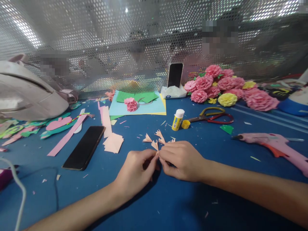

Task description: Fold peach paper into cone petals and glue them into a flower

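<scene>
Near the middle of the blue table, my left hand (136, 173) and my right hand (181, 160) meet, fingertips pinched together on a small folded peach paper piece (155, 145). Its pleated end fans out above the fingertips; the lower part is hidden by them. Just beyond lie more folded paper pieces (160, 137) of the same peach colour, one partly covered by my right hand. A stack of peach paper squares (114, 143) rests to the left. Behind my right hand stands a glue stick (177, 120), with its yellow cap (185, 124) beside it.
A black phone (84, 147) lies at left, near paper strips and a pale bag (29, 89). Scissors (211, 117) and a pink glue gun (271, 142) are at right. Paper flowers (216, 83) and a propped phone (175, 75) stand before a perforated metal panel (103, 41).
</scene>
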The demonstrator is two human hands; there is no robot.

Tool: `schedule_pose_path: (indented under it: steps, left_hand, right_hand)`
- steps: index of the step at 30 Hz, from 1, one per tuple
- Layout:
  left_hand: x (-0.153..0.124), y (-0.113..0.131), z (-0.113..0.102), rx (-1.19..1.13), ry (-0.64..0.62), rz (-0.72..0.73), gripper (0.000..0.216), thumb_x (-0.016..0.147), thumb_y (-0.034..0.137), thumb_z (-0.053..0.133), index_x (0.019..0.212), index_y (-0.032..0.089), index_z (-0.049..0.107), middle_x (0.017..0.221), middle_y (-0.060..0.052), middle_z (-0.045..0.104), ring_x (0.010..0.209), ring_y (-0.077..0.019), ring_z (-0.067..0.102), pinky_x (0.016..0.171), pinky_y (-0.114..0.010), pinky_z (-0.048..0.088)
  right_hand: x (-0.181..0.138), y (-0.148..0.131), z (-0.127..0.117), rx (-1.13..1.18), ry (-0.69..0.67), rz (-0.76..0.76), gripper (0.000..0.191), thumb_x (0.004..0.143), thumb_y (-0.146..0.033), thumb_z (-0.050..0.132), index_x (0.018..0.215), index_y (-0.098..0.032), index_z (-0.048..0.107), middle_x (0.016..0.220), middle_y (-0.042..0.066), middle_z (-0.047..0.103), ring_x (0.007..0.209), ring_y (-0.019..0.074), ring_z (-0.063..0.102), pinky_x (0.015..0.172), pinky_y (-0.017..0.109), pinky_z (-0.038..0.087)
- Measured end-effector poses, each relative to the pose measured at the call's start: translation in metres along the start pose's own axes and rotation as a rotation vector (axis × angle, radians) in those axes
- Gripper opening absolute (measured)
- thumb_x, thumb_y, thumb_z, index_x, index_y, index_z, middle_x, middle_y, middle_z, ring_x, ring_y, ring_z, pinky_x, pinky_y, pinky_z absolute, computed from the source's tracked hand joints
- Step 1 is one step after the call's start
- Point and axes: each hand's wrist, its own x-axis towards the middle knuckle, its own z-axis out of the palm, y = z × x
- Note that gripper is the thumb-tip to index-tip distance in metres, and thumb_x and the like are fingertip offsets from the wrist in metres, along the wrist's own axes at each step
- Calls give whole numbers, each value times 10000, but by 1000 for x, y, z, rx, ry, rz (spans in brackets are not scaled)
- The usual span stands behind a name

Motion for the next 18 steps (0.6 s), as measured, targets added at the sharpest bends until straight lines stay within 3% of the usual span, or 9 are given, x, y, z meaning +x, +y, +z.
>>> schedule_pose_path:
  steps: [4, 9, 18]
  left_hand:
    - [-2, 3, -1, -6, 8, 55, 247, 922, 122, 421, 803, 153, 635, 598, 24, 592, 472, -83, 510, 537, -179, 398]
    - [-3, 4, -3, -56, -4, 96, 266, 855, 28, 392, 817, 145, 628, 499, 58, 511, 447, -88, 488, 534, -183, 379]
    - [-2, 3, 0, -124, -27, 20, 249, 960, 190, 423, 833, 146, 633, 527, 49, 525, 456, -89, 508, 513, -183, 385]
  right_hand:
    - [1, 0, -2, 11, -45, 28, 288, 914, -207, 423, 661, -174, 557, 596, 2, 576, 542, 126, 486, 542, 261, 303]
    - [1, 0, -5, 31, -89, 51, 256, 912, -249, 461, 686, -175, 556, 619, 2, 585, 554, 128, 499, 541, 257, 303]
    - [-2, 1, -3, -10, -114, 21, 254, 913, -201, 423, 741, -158, 604, 673, 28, 614, 595, 149, 530, 566, 279, 320]
